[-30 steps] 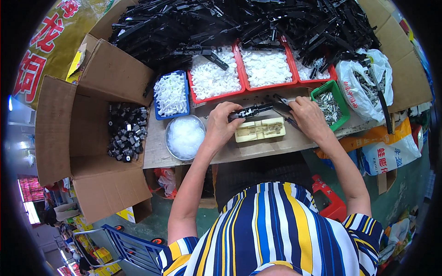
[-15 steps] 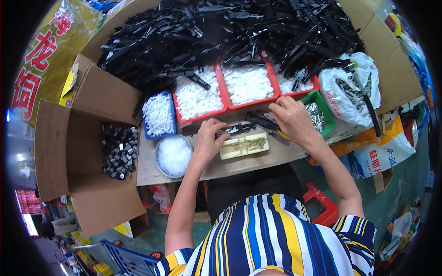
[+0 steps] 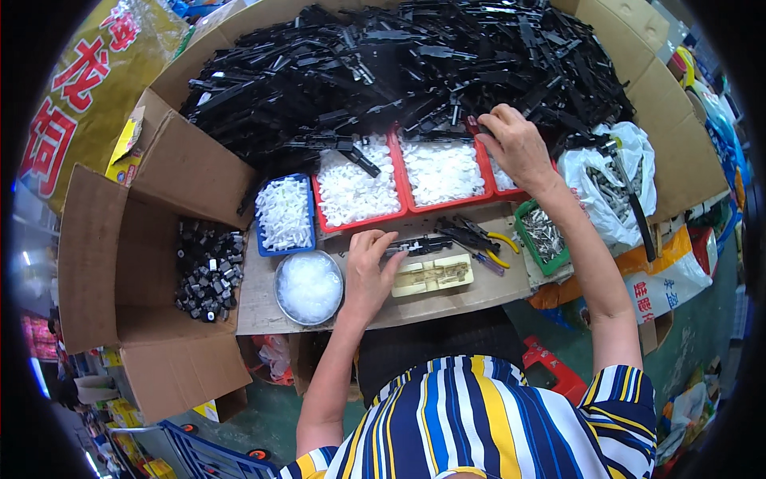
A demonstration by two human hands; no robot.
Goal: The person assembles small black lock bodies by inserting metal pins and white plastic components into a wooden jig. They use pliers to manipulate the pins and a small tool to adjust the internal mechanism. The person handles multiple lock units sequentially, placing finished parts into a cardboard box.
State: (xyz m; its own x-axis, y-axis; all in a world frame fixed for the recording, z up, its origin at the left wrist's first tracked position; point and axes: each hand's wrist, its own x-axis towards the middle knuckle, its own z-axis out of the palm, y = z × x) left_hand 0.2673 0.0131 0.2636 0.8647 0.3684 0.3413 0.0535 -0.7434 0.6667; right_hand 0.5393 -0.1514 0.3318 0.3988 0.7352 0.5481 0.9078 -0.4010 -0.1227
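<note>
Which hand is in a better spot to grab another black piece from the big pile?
The right hand. It is already stretched out to the edge of the black parts pile, fingers touching pieces there. The left hand rests far back on the board, on a black part beside the cream jig.

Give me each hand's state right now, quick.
Left hand: open, flat on the bench, fingertips on a black part.
Right hand: fingers curled, reaching into the black parts pile; grip cannot be told.

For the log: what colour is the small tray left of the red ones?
Blue tray, holding white parts; head view.
</note>
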